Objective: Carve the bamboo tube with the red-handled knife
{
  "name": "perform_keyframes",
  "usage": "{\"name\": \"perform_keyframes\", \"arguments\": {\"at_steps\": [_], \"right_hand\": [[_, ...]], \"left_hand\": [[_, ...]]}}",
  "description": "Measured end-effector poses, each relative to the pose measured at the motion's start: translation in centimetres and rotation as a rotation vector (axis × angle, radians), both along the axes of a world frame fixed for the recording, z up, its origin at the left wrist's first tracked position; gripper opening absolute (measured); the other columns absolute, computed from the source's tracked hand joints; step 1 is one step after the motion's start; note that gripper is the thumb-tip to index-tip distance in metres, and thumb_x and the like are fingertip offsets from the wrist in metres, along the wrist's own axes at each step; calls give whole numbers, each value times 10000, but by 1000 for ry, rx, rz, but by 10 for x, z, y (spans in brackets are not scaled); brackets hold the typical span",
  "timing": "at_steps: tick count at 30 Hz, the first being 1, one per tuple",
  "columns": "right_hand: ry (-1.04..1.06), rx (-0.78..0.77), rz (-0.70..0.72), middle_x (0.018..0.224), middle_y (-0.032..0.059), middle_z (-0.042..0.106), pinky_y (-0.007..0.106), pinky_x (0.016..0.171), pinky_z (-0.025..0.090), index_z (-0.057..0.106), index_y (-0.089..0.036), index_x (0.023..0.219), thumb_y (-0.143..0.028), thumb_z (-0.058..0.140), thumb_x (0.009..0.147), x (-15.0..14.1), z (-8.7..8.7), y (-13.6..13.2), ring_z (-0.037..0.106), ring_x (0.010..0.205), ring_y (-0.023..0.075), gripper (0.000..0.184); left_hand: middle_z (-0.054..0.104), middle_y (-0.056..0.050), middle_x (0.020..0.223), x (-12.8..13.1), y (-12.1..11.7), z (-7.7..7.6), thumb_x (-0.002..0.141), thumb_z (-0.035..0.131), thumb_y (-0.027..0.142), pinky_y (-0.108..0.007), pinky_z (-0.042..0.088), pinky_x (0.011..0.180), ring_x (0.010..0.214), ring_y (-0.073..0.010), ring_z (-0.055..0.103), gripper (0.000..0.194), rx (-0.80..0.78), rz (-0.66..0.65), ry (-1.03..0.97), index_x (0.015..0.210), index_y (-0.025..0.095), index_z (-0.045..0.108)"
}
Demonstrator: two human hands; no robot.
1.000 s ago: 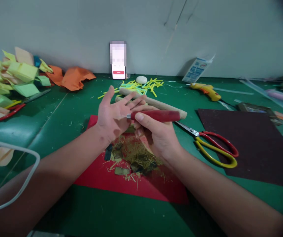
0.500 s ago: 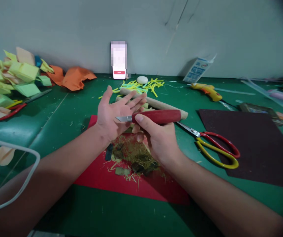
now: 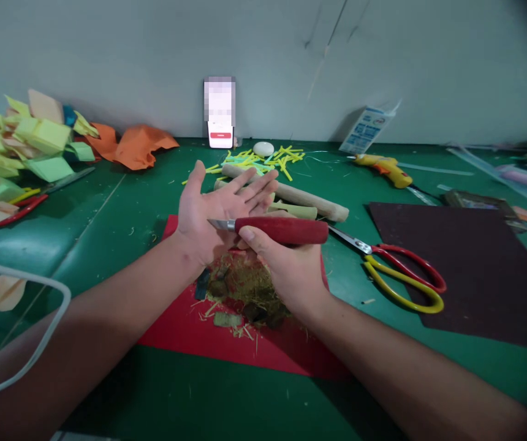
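Observation:
My right hand point(image 3: 291, 269) grips a carving knife point(image 3: 282, 230) by its red handle. The short blade points left, in front of my left palm; whether it touches the skin I cannot tell. My left hand point(image 3: 220, 211) is held palm up with the fingers stretched out and nothing in it. Below both hands lies a red sheet point(image 3: 185, 324) bearing a heap of brownish-green shavings point(image 3: 240, 285) and dark bits. Behind my fingers rest a pale wooden stick point(image 3: 309, 199) and a shorter greenish piece point(image 3: 298, 211), partly hidden.
Scissors point(image 3: 383, 263) with red and yellow handles lie at right, partly on a dark brown sheet point(image 3: 466, 263). A yellow glue gun point(image 3: 385, 168) sits behind them. A phone point(image 3: 220, 113) leans on the wall near yellow strips point(image 3: 286, 156). Folded papers point(image 3: 24, 141) pile up left.
My right hand has moved the knife slightly left and down across my left palm. The greenish piece behind shows more now. My left hand stays nearly still, palm up.

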State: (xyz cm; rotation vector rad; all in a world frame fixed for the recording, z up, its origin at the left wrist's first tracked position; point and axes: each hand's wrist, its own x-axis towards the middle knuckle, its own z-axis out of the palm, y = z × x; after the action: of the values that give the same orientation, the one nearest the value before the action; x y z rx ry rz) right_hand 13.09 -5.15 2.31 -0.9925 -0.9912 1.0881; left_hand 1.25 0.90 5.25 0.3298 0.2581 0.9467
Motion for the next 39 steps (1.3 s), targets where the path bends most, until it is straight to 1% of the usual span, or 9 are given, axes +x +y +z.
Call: {"name": "perform_keyframes", "arguments": {"at_steps": [3, 8, 14, 16, 18, 22, 32, 35, 39], "right_hand": [[-53, 62, -14, 773, -4, 735, 310, 719, 595, 716, -231, 776, -398, 864, 693, -1, 1, -4, 693, 753, 165, 238], [-72, 94, -34, 811, -5, 742, 323, 742, 594, 702, -236, 764, -373, 822, 751, -4, 2, -9, 703, 781, 171, 183], [-73, 101, -65, 832, -9, 754, 319, 748, 592, 714, -246, 797, -342, 833, 740, -4, 1, -7, 709, 800, 173, 163], [-88, 109, -71, 839, -11, 758, 317, 759, 594, 723, -251, 813, -338, 830, 747, -3, 1, -7, 712, 809, 171, 154], [-97, 115, -78, 847, -9, 761, 323, 766, 597, 726, -253, 821, -348, 834, 742, -2, 0, -5, 713, 822, 176, 164], [-79, 116, -104, 835, -2, 754, 328, 746, 594, 719, -251, 799, -376, 843, 727, -2, -1, -3, 705, 807, 183, 190], [-89, 101, -184, 694, 0, 694, 317, 676, 564, 699, -212, 732, -469, 825, 721, 4, -7, 7, 677, 736, 181, 286], [-82, 97, -209, 661, -7, 671, 313, 656, 551, 700, -215, 742, -467, 826, 717, 6, -7, 11, 662, 710, 178, 283], [-78, 89, -268, 580, -26, 600, 289, 567, 494, 648, -207, 661, -492, 819, 717, 8, -7, 15, 562, 570, 134, 338]], "left_hand": [[456, -152, 1556, 1, -2, 5, 952, 285, 699, -492, 552, 988, 1424, -357, 474, 796, 8, 17, -31, 1569, 196, 282], [467, -122, 1551, 3, -5, 10, 959, 255, 678, -533, 525, 1020, 1438, -376, 448, 757, 8, 38, -22, 1558, 218, 309], [483, -117, 1544, 2, -3, 11, 971, 196, 686, -479, 548, 992, 1422, -345, 478, 771, 33, 57, 44, 1553, 198, 323], [493, -137, 1535, 2, -3, 10, 977, 199, 689, -427, 558, 978, 1428, -324, 475, 801, 32, 48, 31, 1570, 157, 290], [479, -148, 1545, 1, -2, 9, 976, 227, 685, -428, 555, 985, 1434, -325, 468, 809, 33, 32, -17, 1584, 152, 256], [438, -126, 1581, -1, -1, 8, 967, 238, 665, -512, 528, 1022, 1439, -360, 452, 764, 36, 31, -34, 1578, 207, 276], [559, -141, 1470, 3, -6, 14, 983, 168, 674, -422, 522, 1055, 1398, -283, 516, 772, 95, 106, 165, 1483, 133, 397], [578, -145, 1445, 2, -6, 14, 990, 154, 658, -438, 530, 1043, 1380, -288, 534, 755, 101, 121, 197, 1457, 129, 422], [590, -147, 1423, 3, -5, 13, 1000, 186, 617, -406, 548, 1011, 1383, -276, 530, 714, 115, 127, 209, 1451, 112, 412]]}}
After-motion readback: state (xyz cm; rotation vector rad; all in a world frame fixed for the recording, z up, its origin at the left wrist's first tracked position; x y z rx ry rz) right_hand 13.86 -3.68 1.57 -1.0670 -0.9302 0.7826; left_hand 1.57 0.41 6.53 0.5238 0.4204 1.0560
